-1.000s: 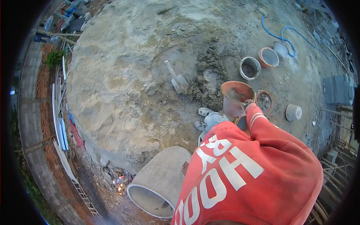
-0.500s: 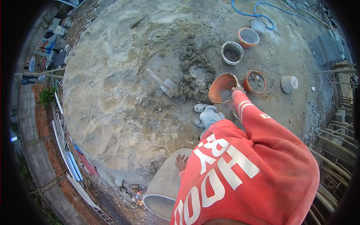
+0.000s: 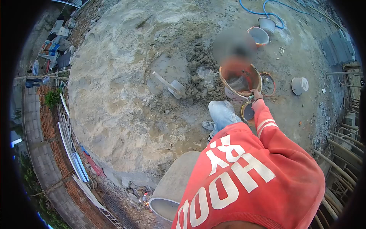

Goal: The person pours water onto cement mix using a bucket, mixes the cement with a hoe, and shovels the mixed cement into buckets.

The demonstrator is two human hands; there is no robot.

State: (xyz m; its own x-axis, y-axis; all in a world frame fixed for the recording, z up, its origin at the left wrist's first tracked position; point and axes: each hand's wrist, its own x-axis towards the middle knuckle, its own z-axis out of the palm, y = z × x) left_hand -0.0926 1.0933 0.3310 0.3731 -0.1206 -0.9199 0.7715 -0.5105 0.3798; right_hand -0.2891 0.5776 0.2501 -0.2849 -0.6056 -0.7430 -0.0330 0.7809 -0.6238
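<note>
Risk centred on a one-sided hold

The orange bucket [image 3: 240, 78] is held by the right hand [image 3: 257, 94] alone, at the near right edge of its mouth. The fingers are curled closed there, though whether rim or handle is gripped cannot be told. The left hand is not seen, so its state cannot be told either.

The bucket is placed just ahead of the denim-clad leg [image 3: 223, 113], beside the churned mud [image 3: 199, 61]. Its mouth is turned upward, and something greyish is seen within; whether its base is carried by the ground is not shown.

With support given at one side only, the bucket could be twisted or tipped, and anything inside could be spilled — more so if the fingers are wet or the load is heavy. The yellow-rimmed bucket [image 3: 248, 111] is set close below, and the round tub [image 3: 270, 84] close beyond; either could be knocked by a careless swing.

Footing is also to be judged doubtful: the shoe [image 3: 208, 125] is planted by damp, lumpy earth, where a slip could be caused. A foot could be caught by the long-handled tool [image 3: 176, 89] lying to the left — a hazard chiefly if a sideways step is taken.
</note>
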